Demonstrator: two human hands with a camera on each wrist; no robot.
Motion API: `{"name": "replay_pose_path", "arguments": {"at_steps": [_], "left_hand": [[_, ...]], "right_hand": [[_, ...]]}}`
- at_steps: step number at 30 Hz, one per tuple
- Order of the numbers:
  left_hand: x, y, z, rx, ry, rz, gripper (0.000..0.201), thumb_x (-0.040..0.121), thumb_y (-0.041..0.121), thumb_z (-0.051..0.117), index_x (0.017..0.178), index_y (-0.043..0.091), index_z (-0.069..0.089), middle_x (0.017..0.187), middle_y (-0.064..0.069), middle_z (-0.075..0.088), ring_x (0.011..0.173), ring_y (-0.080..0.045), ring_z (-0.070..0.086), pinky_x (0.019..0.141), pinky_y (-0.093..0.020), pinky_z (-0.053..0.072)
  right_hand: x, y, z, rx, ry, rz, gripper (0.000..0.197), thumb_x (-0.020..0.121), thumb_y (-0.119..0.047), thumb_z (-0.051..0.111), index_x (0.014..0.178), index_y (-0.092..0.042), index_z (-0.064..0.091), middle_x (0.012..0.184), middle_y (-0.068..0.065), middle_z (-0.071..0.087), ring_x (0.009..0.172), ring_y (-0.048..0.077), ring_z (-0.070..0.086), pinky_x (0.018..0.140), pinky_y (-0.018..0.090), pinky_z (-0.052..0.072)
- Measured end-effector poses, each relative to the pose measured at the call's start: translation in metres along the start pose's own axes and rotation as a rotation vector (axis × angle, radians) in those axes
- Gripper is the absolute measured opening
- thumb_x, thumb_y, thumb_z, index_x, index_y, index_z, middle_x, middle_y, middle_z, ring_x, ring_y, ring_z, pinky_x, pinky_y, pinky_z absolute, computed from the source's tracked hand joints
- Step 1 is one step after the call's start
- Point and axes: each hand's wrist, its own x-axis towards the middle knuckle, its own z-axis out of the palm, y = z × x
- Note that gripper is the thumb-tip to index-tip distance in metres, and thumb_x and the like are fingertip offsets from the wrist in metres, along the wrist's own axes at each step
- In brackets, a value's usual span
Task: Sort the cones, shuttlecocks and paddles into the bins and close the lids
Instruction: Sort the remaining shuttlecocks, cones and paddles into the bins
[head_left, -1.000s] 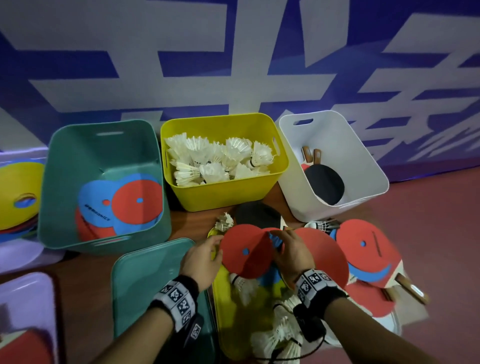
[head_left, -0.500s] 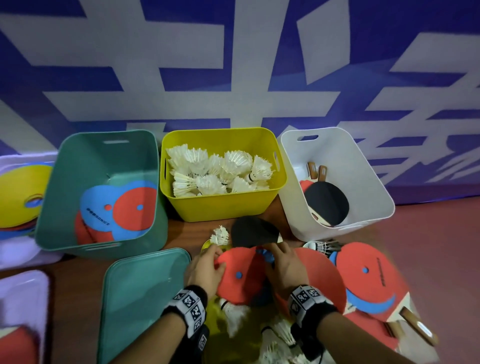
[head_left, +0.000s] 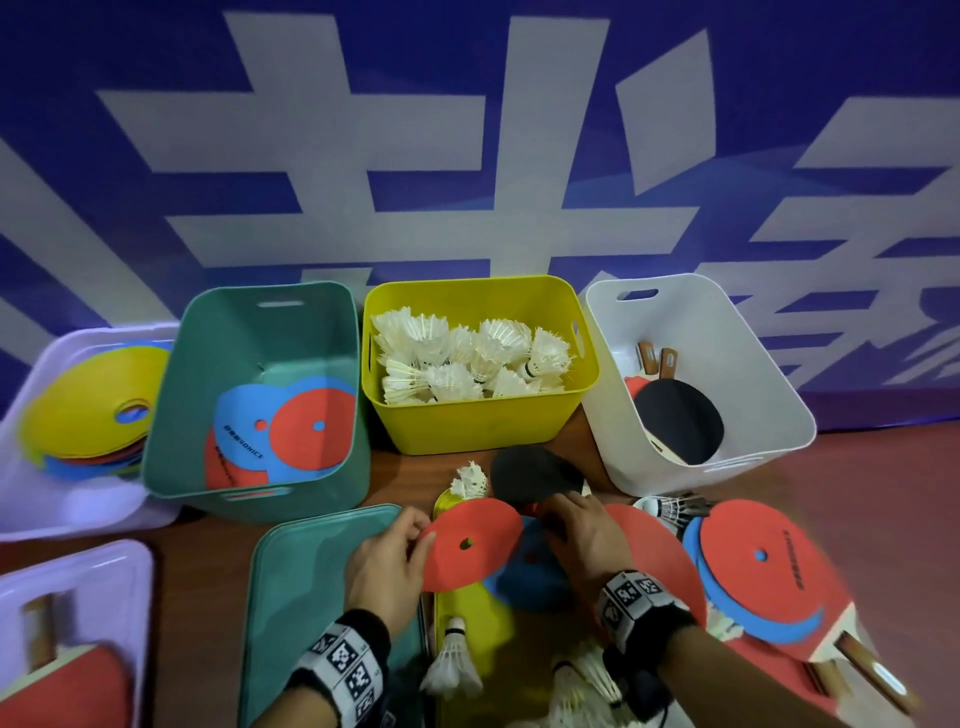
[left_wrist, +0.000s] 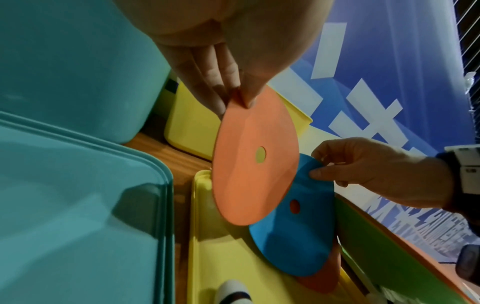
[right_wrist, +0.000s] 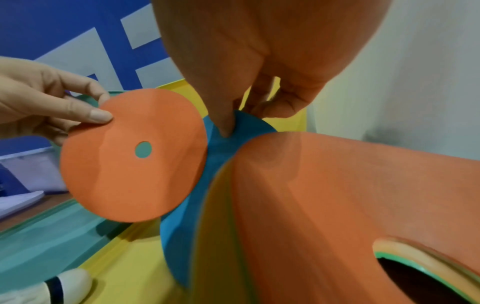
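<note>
Flat blue foam disc cone (head_left: 240, 436) inside teal plastic bin (head_left: 176, 415): dark lettering, apparently "SONICE", preceding characters illegible; red foam disc cone (head_left: 763, 556), right: dark print, unreadable; blue wall banner (head_left: 467, 156): large white characters, cropped, unreadable.

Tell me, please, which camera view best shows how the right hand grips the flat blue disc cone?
The left wrist view: the right hand pinches the flat blue disc cone at its top edge, thumb and fingers both visible. In the right wrist view the palm blocks most of the grip; in the head view the hand's back hides it.
</note>
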Motion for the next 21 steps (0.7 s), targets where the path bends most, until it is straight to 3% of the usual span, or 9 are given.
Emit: {"name": "replay_pose_path", "arguments": {"at_steps": [3, 7, 10, 13, 16, 18, 21], "left_hand": [[-0.003, -0.005, -0.015, -0.055, 0.021, 0.013, 0.009, 0.098, 0.041, 0.052, 0.097, 0.035, 0.046, 0.078, 0.012, 0.070, 0.072, -0.018, 0.068, 0.060, -0.039, 0.054], [-0.006, -0.003, -0.037, -0.132, 0.097, -0.020, 0.006, 0.099, 0.040, 0.048, 0.103, 0.039, 0.045, 0.087, 0.006, 0.073, 0.077, -0.023, 0.069, 0.061, -0.042, 0.054], [-0.006, -0.002, -0.056, -0.202, 0.201, -0.011, 0.009, 0.099, 0.039, 0.050, 0.100, 0.046, 0.043, 0.082, 0.007, 0.071, 0.073, -0.020, 0.068, 0.059, -0.044, 0.053], [-0.008, -0.005, -0.074, -0.317, 0.299, -0.010, 0.008, 0.096, 0.048, 0.048, 0.100, 0.041, 0.050, 0.085, 0.011, 0.071, 0.078, -0.014, 0.069, 0.065, -0.046, 0.056], [-0.010, -0.005, -0.096, -0.377, 0.402, -0.068, 0.014, 0.095, 0.041, 0.051, 0.100, 0.054, 0.052, 0.086, 0.015, 0.072, 0.082, -0.011, 0.070, 0.071, -0.044, 0.057], [-0.008, -0.011, -0.113, -0.391, 0.469, -0.117, 0.020, 0.094, 0.041, 0.052, 0.102, 0.059, 0.052, 0.085, 0.017, 0.071, 0.084, -0.018, 0.070, 0.074, -0.045, 0.057], [0.006, -0.034, -0.134, -0.493, 0.569, -0.183, 0.025, 0.087, 0.048, 0.049, 0.111, 0.044, 0.056, 0.092, 0.004, 0.075, 0.088, -0.026, 0.071, 0.077, -0.053, 0.058]], "right_hand": [[-0.002, -0.011, -0.007, 0.017, 0.094, -0.042, 0.008, 0.080, -0.026, 0.060, 0.087, -0.022, 0.062, 0.080, 0.001, 0.066, 0.080, 0.029, 0.060, 0.058, 0.038, 0.043], [-0.005, -0.029, -0.016, 0.089, 0.090, -0.068, 0.012, 0.091, -0.031, 0.059, 0.102, -0.031, 0.054, 0.088, -0.003, 0.070, 0.078, 0.023, 0.065, 0.061, 0.042, 0.051], [-0.003, -0.044, -0.022, 0.167, 0.100, -0.102, 0.017, 0.091, -0.036, 0.057, 0.107, -0.036, 0.051, 0.088, -0.008, 0.070, 0.075, 0.016, 0.065, 0.063, 0.040, 0.053], [-0.002, -0.062, -0.027, 0.277, 0.140, -0.150, 0.021, 0.091, -0.039, 0.055, 0.111, -0.037, 0.061, 0.090, -0.013, 0.072, 0.076, 0.002, 0.064, 0.065, 0.025, 0.051], [0.000, -0.082, -0.030, 0.375, 0.228, -0.203, 0.016, 0.098, -0.038, 0.056, 0.111, -0.033, 0.063, 0.084, -0.018, 0.068, 0.078, -0.008, 0.061, 0.064, 0.008, 0.042], [0.004, -0.094, -0.029, 0.420, 0.286, -0.187, 0.014, 0.097, -0.029, 0.059, 0.111, -0.032, 0.062, 0.074, -0.018, 0.063, 0.074, -0.005, 0.061, 0.061, 0.006, 0.040], [0.013, -0.115, -0.026, 0.496, 0.300, -0.161, 0.016, 0.097, -0.024, 0.060, 0.110, -0.034, 0.057, 0.070, -0.018, 0.061, 0.064, 0.005, 0.061, 0.055, 0.017, 0.043]]}}
